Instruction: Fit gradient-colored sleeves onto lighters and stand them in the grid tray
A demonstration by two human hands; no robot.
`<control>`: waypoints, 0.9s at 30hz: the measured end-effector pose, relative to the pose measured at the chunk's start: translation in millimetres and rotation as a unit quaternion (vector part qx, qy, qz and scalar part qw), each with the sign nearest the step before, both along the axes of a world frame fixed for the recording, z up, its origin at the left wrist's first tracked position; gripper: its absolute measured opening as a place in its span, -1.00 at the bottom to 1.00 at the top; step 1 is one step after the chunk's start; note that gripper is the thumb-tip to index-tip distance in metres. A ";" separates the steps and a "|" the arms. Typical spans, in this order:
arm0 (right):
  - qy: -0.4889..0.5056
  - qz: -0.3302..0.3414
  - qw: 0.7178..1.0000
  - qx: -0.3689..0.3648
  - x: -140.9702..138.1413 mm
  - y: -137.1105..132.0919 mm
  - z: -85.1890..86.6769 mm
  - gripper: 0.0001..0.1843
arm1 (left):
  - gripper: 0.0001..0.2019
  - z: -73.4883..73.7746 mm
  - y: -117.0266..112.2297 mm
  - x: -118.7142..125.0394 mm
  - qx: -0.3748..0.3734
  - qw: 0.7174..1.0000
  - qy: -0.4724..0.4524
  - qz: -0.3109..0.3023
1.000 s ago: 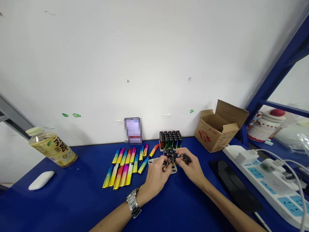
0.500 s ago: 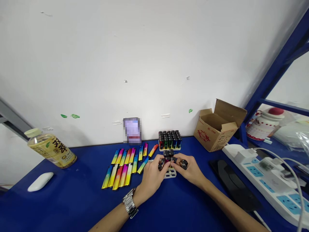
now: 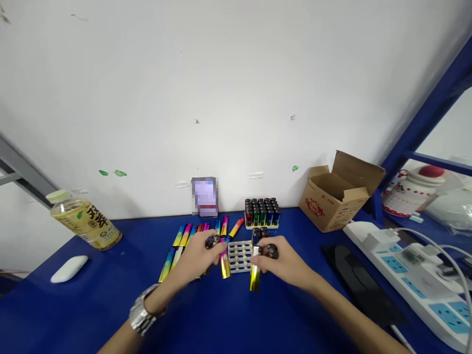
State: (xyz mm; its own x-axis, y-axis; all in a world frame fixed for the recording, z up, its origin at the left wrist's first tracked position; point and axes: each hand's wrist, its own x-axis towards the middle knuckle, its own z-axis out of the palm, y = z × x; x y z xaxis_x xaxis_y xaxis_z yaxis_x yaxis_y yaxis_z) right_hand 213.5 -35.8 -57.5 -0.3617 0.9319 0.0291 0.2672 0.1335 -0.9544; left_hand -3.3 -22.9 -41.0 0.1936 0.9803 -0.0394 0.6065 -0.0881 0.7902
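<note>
Half a second ago both hands were bunched together over the white tray, fingers among the few lighters standing in it. Now they have split apart. My left hand (image 3: 195,255) has swung out to the left, over the near end of the loose lighters (image 3: 184,246) lying in rows on the blue surface (image 3: 92,305), and it is closed on one rainbow lighter (image 3: 223,260), black head up near the fingertips, coloured body hanging down toward me. My right hand (image 3: 283,263) sits just right of the tray and is closed on a gold lighter (image 3: 254,275), also head-up, body pointing down at the surface.

With the hands out of the way, the white tray (image 3: 239,255) shows between them: a grid of mostly vacant slots, with a small cluster of standing lighters (image 3: 260,233) at its far right corner. Just behind it stands the full tray (image 3: 262,212), packed with black heads.

My reading: one piece in each hand, both near the tray, the slotting far from finished, given how many slots stand open and how many loose pieces lie left of it.

Around: tea bottle (image 3: 86,221) and white mouse (image 3: 69,268) far left, cardboard box (image 3: 341,191) and power strip (image 3: 409,280) right.
</note>
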 end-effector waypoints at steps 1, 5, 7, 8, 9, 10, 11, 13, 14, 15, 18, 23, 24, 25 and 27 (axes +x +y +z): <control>-0.002 0.017 1.000 -0.008 -12.1 1.0 4.4 -0.76 | -0.75 1.0 3.9 -12.9 -0.023 0.999 0.024 0.011; -0.073 0.041 0.992 -0.097 -66.0 21.2 17.8 -0.70 | -0.76 -2.5 20.2 -57.1 -0.022 0.987 0.129 0.090; -0.122 0.054 0.983 -0.123 -91.4 38.0 20.2 -0.69 | -0.78 -4.6 26.2 -69.6 -0.055 0.979 0.157 0.118; -0.145 0.057 0.980 -0.125 -102.6 46.5 20.1 -0.68 | -0.78 -5.3 28.4 -73.1 -0.073 0.976 0.162 0.125; -0.168 0.054 0.977 -0.122 -112.5 54.5 19.3 -0.68 | -0.78 -5.7 29.9 -75.2 -0.085 0.974 0.165 0.127; -0.184 0.053 0.974 -0.122 -120.6 61.5 18.0 -0.69 | -0.78 -6.0 31.0 -76.1 -0.090 0.974 0.166 0.125; -0.198 0.054 0.971 -0.120 -127.0 67.4 16.2 -0.70 | -0.78 -6.2 31.6 -76.2 -0.090 0.974 0.166 0.124; -0.210 0.060 0.969 -0.114 -134.0 75.2 12.2 -0.71 | -0.80 -7.2 31.8 -75.8 -0.088 0.975 0.167 0.121; -0.210 0.066 0.969 -0.112 -135.0 77.3 10.3 -0.71 | -0.81 -8.0 31.5 -75.7 -0.086 0.975 0.167 0.121; -0.207 0.070 0.969 -0.110 -134.5 78.4 8.6 -0.71 | -0.82 -9.2 31.0 -76.0 -0.085 0.975 0.167 0.122; -0.196 0.069 0.972 -0.108 -128.4 78.3 5.3 -0.69 | -0.87 -13.8 28.8 -78.5 -0.083 0.975 0.165 0.125; -0.213 0.039 0.973 -0.084 -122.6 79.7 -0.4 -0.71 | -0.86 -19.0 23.9 -82.3 -0.038 0.963 0.241 0.116; -0.221 0.033 0.972 -0.076 -123.1 80.7 -2.2 -0.72 | -0.83 -19.1 22.7 -82.1 -0.021 0.954 0.277 0.116; -0.230 0.025 0.971 -0.066 -124.0 81.7 -4.1 -0.72 | -0.79 -18.9 21.5 -81.4 -0.006 0.942 0.312 0.119; -0.249 0.012 0.968 -0.041 -125.9 83.1 -7.5 -0.72 | -0.74 -18.5 18.9 -79.1 0.016 0.919 0.373 0.130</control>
State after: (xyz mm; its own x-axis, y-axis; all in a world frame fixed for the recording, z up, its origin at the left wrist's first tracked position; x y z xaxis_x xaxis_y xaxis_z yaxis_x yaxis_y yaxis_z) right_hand 87.6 47.3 -65.1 -0.3333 0.9149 -0.2279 0.6947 0.0749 -0.7154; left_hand -82.5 -3.9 -59.5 -0.1173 0.9924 -0.0364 0.9817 0.1214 0.1464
